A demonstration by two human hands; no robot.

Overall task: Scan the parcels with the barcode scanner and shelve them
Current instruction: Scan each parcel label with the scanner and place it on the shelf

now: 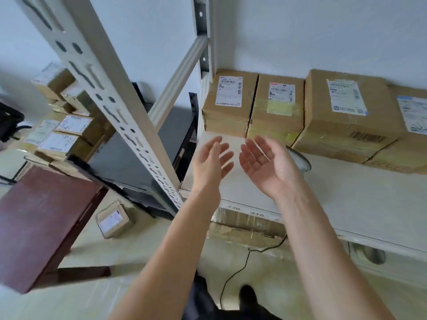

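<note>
Both hands empty, fingers spread: left hand, right hand, frame centre, before shelved boxes. Shelving step looks done; next, fetch parcel lower left.

A pale shelf stretches in front of me. Along its back, against the wall, four brown cardboard parcels sit in a row: the leftmost parcel touches the second parcel; a larger third parcel stands just beside it, and a fourth parcel runs off the right edge. A grey barcode scanner lies on the shelf in front of them.
</note>
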